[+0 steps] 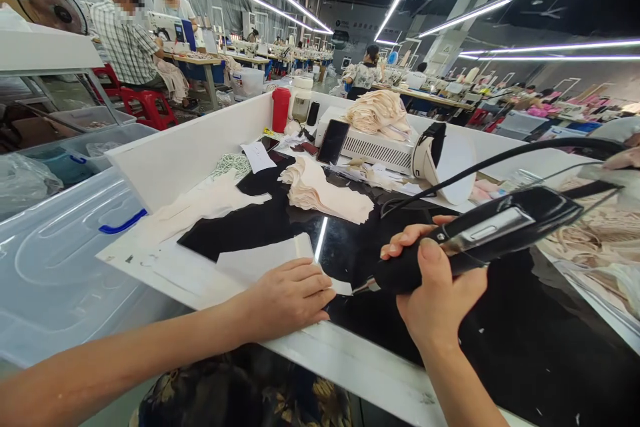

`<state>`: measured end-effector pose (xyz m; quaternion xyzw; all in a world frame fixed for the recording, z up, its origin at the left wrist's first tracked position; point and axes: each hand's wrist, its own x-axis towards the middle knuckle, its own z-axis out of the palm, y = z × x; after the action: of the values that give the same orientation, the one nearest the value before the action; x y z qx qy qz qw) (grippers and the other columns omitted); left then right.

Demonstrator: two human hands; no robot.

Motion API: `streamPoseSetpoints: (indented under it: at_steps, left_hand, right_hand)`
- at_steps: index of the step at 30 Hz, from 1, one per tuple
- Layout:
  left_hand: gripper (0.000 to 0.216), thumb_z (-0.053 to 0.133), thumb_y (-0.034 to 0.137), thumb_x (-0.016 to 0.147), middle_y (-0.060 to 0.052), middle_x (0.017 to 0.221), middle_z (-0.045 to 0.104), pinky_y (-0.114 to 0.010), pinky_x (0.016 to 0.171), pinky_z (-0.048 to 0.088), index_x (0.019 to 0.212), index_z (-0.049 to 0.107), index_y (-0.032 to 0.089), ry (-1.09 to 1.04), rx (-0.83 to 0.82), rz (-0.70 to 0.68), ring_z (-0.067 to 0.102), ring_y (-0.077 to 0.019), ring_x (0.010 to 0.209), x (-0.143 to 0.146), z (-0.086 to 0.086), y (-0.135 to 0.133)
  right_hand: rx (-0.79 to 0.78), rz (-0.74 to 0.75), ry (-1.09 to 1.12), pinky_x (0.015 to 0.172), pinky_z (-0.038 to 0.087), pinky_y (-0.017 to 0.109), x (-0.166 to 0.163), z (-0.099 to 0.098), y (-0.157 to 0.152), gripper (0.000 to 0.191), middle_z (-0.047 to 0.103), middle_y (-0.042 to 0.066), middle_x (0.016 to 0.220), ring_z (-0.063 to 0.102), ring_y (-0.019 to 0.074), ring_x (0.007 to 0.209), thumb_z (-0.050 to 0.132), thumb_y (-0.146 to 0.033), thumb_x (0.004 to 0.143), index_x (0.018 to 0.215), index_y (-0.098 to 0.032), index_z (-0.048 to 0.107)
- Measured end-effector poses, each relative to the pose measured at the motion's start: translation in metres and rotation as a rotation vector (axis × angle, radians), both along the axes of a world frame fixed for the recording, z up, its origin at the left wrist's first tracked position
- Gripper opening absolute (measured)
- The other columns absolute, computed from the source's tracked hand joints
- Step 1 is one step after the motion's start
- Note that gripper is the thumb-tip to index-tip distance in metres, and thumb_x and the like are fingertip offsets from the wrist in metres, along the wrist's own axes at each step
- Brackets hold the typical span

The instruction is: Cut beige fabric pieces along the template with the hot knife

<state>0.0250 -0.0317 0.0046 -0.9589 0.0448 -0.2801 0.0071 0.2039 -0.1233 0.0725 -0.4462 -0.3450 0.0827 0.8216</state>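
Observation:
My right hand (440,280) is wrapped round a black corded hand tool (480,233) with a slim metal tip. The tip points left and meets the end of a white fabric piece (260,257), or comes very close to it, on the glossy black board (370,327). Lying over that same piece, my left hand (290,297) presses it down with the fingers flat and side by side. Part of the piece is hidden under my palm. Beyond it lies a stack of cream fabric pieces (327,190), and more pale pieces (205,203) are spread at the left.
A white box-shaped machine (370,147) carries a fabric pile (379,112) at the back. A phone (333,141) leans against it, and a red cup (281,110) stands further left. The tool's black cable (500,160) arcs rightward. A clear plastic bin (75,267) sits left; people work behind.

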Motion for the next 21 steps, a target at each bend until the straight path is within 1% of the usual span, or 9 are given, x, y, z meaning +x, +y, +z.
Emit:
streamPoseSetpoints:
  at_steps: [3, 7, 13, 21]
  left_hand:
    - [0.026, 0.059, 0.035, 0.105, -0.008, 0.109, 0.071, -0.04, 0.109, 0.049, 0.118, 0.065, 0.013, 0.017, 0.025, 0.013, 0.066, -0.0226, 0.105, -0.001, -0.003, 0.001]
    - [0.028, 0.062, 0.036, 0.103, -0.008, 0.103, 0.07, -0.039, 0.105, 0.051, 0.117, 0.065, 0.013, 0.021, 0.004, 0.056, 0.066, -0.0228, 0.101, -0.002, -0.004, 0.003]
    - [0.028, 0.063, 0.036, 0.103, -0.008, 0.105, 0.069, -0.037, 0.097, 0.054, 0.118, 0.064, 0.013, 0.041, -0.007, 0.068, 0.065, -0.0228, 0.101, -0.004, -0.003, 0.004]
    - [0.027, 0.065, 0.037, 0.101, -0.008, 0.103, 0.068, -0.034, 0.096, 0.054, 0.113, 0.065, 0.012, 0.017, -0.025, 0.058, 0.065, -0.0213, 0.1, -0.001, -0.012, 0.005]
  right_hand:
    - [0.001, -0.002, -0.001, 0.052, 0.055, 0.03, 0.0, 0.0, -0.001, 0.041, 0.065, -0.005, 0.071, 0.059, 0.0137, 0.055, 0.084, -0.033, 0.075, 0.105, -0.023, 0.058]
    - [-0.004, -0.016, -0.007, 0.051, 0.055, 0.03, 0.0, 0.001, -0.002, 0.041, 0.065, -0.005, 0.071, 0.059, 0.0143, 0.056, 0.085, -0.034, 0.074, 0.104, -0.023, 0.058]
    - [-0.027, -0.046, 0.018, 0.051, 0.054, 0.029, -0.002, 0.003, -0.003, 0.04, 0.063, -0.006, 0.07, 0.058, 0.0142, 0.057, 0.083, -0.031, 0.072, 0.103, -0.024, 0.058]
    - [-0.061, -0.07, 0.042, 0.05, 0.053, 0.03, -0.001, 0.007, -0.002, 0.039, 0.061, -0.006, 0.069, 0.055, 0.0151, 0.058, 0.079, -0.028, 0.069, 0.102, -0.025, 0.058]
